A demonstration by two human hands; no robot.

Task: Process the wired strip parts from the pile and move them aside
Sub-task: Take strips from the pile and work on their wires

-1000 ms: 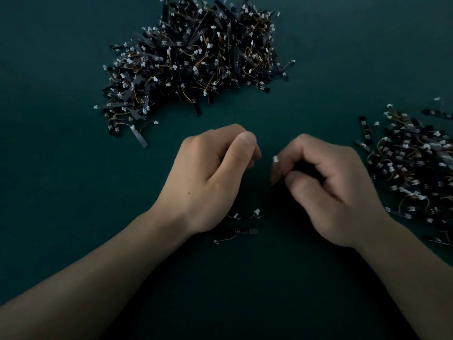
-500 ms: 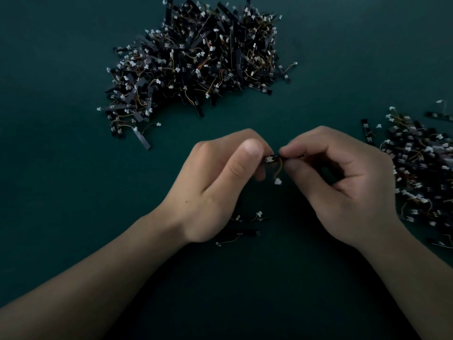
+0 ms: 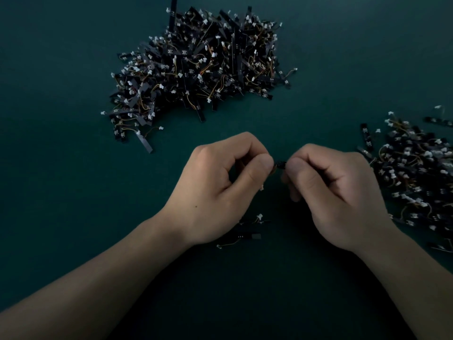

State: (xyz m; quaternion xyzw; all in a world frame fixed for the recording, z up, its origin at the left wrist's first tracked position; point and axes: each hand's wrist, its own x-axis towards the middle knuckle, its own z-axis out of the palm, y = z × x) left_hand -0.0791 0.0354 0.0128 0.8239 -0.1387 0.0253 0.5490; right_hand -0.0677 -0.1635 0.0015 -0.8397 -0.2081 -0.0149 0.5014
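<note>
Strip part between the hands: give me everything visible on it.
The strip part is small and dark, mostly hidden: the left hand and right hand each pinch one end, leaving a short black section showing between them, roughly level over the green table. An orange-looking wire curls down from it toward a white connector by the left hand.

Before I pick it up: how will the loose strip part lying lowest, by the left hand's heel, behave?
Probably very light: the loose strip part is a thin, small black strip. Its wire curves away to a white connector, so that tail will likely flop and dangle. Lying flat on the mat, it may slide rather than lift when pushed.
</note>
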